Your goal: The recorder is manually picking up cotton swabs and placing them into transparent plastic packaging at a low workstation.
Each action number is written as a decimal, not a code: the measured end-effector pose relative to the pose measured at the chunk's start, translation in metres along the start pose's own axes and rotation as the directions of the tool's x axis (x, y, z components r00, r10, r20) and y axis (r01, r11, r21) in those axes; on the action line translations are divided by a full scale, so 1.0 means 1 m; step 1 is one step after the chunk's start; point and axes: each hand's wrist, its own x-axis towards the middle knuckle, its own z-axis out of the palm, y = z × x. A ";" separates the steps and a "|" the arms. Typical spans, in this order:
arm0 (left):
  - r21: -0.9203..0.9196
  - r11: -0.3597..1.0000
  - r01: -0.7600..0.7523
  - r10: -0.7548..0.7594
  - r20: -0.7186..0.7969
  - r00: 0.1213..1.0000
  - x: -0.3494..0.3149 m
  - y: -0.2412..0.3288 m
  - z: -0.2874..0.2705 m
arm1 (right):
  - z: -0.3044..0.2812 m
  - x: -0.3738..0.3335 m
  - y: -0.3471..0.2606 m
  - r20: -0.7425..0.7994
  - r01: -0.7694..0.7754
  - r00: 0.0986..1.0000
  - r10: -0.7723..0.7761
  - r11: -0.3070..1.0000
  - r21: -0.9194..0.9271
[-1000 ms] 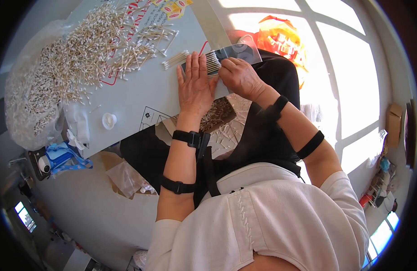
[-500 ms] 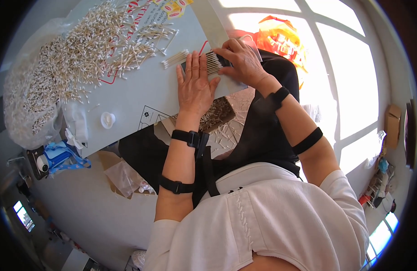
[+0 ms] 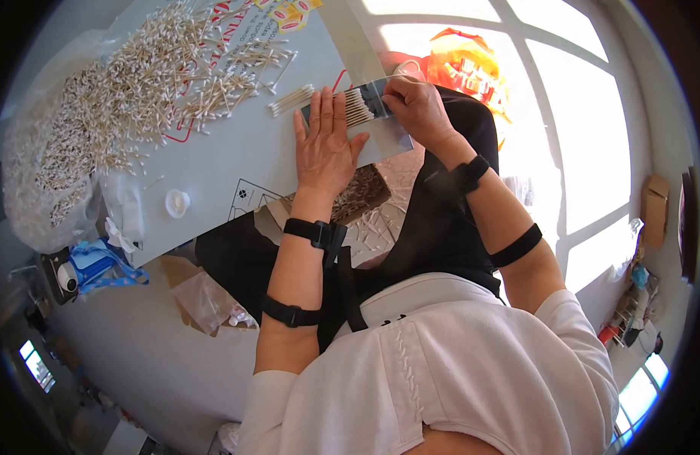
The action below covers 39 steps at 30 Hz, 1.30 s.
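Note:
My left hand (image 3: 325,150) lies flat with its fingers stretched out, pressing on one end of a neat row of cotton swabs (image 3: 357,108). The row rests side by side on a dark flat piece (image 3: 375,97) near the table's right edge. At that piece's right end, my right hand (image 3: 420,111) pinches the edge of what looks like a clear plastic bag or film; its outline is hard to make out. Left of my left fingers lies a small aligned group of swabs (image 3: 291,100). A large heap of loose cotton swabs (image 3: 149,83) spreads over the far left of the table.
A clear plastic bag (image 3: 24,167) surrounds the heap's left side. The grey table (image 3: 206,171) bears a white round cap (image 3: 178,202) and yellow packets (image 3: 293,14). Below its edge sits a cardboard box (image 3: 376,193) of swabs. An orange bag (image 3: 467,61) stands at the right.
My right hand has drawn away to the right from the swab row, its fingers now closed in a pinch. More of the row and dark piece shows. My left hand stays in place.

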 end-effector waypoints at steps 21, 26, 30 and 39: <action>-0.041 0.999 -0.023 0.016 -0.164 0.986 -0.001 -0.003 0.013 | 0.037 0.049 -0.070 0.423 0.147 0.872 0.245 0.694 -0.705; -0.035 0.999 -0.016 0.009 -0.166 0.986 -0.002 -0.005 0.012 | 0.032 0.052 -0.080 0.361 0.023 0.865 0.350 0.690 -0.724; -0.023 1.000 -0.009 0.006 -0.111 0.994 -0.002 -0.003 0.011 | 0.026 0.047 -0.060 0.284 -0.060 0.882 0.376 0.688 -0.724; -0.048 0.998 0.032 -0.036 -0.079 0.996 0.000 0.003 0.010 | 0.011 0.035 -0.005 0.205 -0.316 0.907 0.367 0.917 -0.244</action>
